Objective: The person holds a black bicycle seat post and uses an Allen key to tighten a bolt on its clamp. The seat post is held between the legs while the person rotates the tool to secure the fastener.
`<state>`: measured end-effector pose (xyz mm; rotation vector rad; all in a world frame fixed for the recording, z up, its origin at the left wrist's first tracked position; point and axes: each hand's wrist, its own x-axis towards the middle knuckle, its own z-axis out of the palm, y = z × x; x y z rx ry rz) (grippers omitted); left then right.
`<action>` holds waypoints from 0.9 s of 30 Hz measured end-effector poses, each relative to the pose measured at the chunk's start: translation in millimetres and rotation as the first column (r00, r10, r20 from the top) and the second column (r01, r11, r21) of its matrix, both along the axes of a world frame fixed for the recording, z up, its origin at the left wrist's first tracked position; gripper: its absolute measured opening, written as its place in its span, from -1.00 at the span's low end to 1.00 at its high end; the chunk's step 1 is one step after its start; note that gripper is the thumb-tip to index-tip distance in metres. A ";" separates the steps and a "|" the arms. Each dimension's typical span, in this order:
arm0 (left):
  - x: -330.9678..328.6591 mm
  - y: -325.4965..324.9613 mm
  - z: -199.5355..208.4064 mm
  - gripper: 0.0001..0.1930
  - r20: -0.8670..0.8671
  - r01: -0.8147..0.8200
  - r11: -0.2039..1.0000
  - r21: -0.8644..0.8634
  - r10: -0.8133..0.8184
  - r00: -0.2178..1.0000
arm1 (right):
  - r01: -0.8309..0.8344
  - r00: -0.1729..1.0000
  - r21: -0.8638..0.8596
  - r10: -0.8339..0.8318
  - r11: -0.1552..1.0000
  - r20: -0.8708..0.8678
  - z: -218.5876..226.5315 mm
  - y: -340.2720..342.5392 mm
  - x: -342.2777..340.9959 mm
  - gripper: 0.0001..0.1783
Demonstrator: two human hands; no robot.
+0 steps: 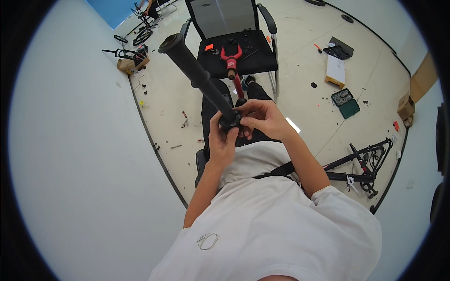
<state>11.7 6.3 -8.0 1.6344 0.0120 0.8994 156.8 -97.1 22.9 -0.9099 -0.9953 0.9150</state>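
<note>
A black handlebar with a rubber grip slants from the upper left down to my lap. My left hand is closed around a dark clamp-like part at the bar's lower end. My right hand pinches the same part from the right, with thumb and fingers pressed against it. Its details are mostly hidden by my fingers. Just beyond my hands, a red bicycle fork lies with its prongs over the seat of a black chair; a red tube runs below it toward my right hand.
Small black parts and an orange piece lie on the chair. At right on the floor are an open green tool case, a white box and a dark bicycle frame. Bicycle parts and a cardboard box stand far left.
</note>
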 end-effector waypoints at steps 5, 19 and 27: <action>1.3 -3.7 -6.0 -0.54 -0.002 -0.106 0.994 0.038 0.106 0.994 | -0.029 1.000 -0.005 0.029 1.000 0.004 5.7 -1.5 0.4 -0.74; 7.0 -0.6 -22.4 -0.47 0.026 -0.269 0.961 -0.061 0.271 0.962 | 0.417 0.829 0.166 -0.449 0.893 0.334 15.8 -5.6 -24.4 -0.88; 10.3 -1.3 -12.7 -0.49 -0.008 -0.318 0.946 0.064 0.319 0.948 | 0.378 0.367 0.542 -0.659 0.750 0.656 22.5 -7.3 -26.0 -0.81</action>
